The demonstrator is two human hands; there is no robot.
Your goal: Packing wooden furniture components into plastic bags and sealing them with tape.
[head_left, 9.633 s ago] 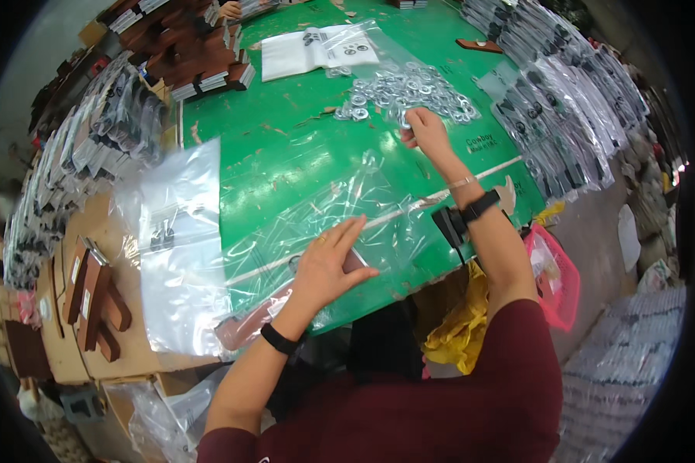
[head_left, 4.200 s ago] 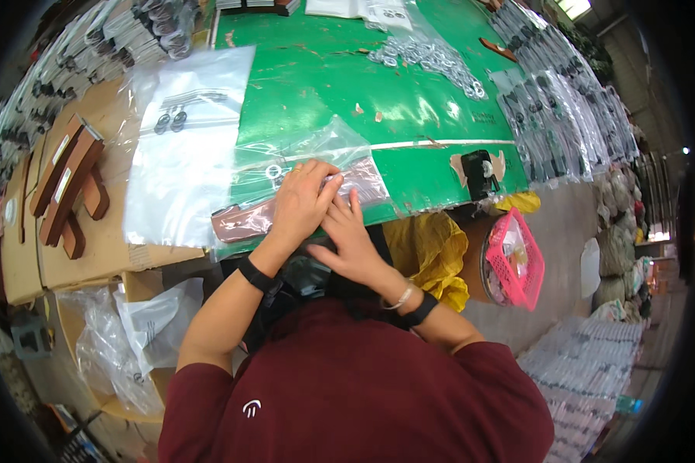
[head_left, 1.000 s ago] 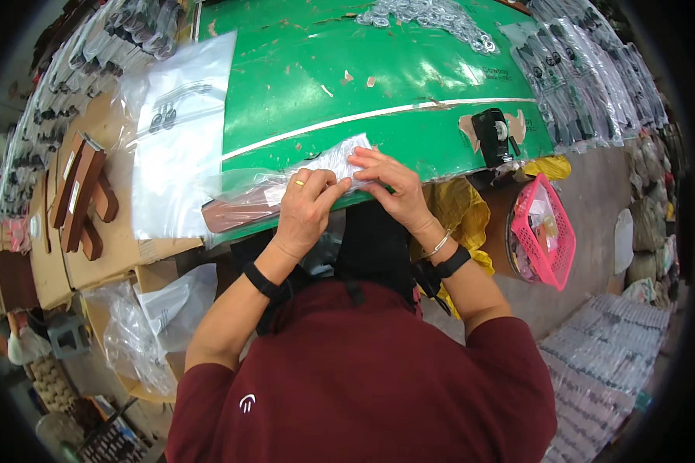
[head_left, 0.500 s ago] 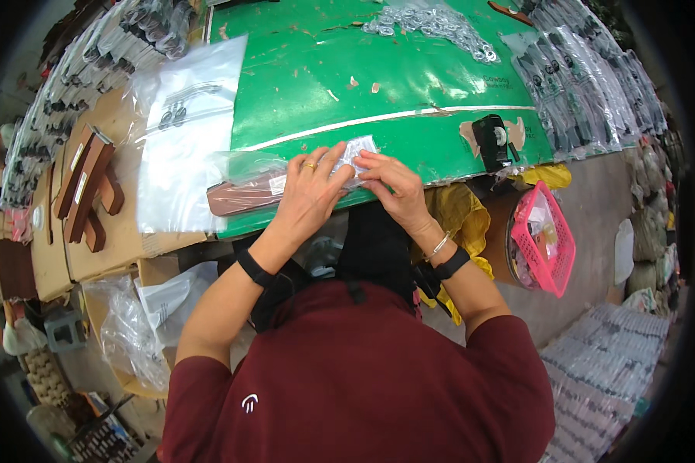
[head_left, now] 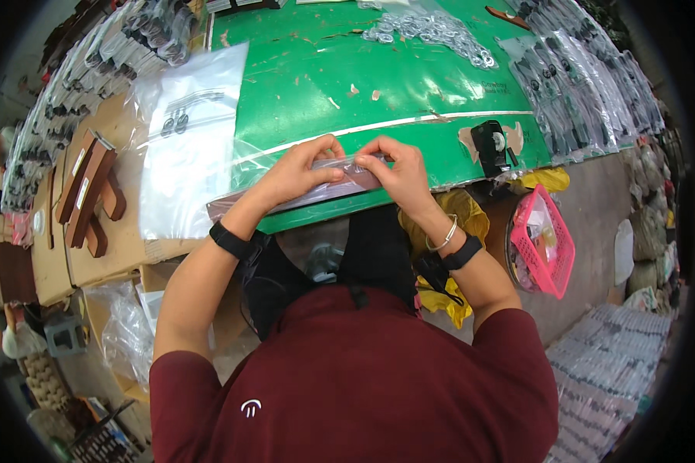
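A flat, dark brown strap-like piece inside a clear plastic bag (head_left: 355,183) lies along the near edge of the green table, its left end partly covered by my left forearm. My left hand (head_left: 295,174) is closed, with thumb and index finger pinching the bag's film near its middle. Close by on the right, my right hand (head_left: 403,173) pinches the same film at the bag's right end, fingers curled. Left of my hands lies a stack of flat clear plastic bags (head_left: 189,166) with dark printing.
Brown strap pieces (head_left: 93,189) rest on cardboard at the left. Clear-bagged goods (head_left: 560,89) pile up at the far right, near metal rings (head_left: 432,31). A black dispenser-like object (head_left: 488,147) sits at the table's right edge. A pink basket (head_left: 544,247) stands below it.
My hands have moved slightly apart, and the bag's film is now drawn along the brown strap. The white paper-like part by my fingers no longer shows.
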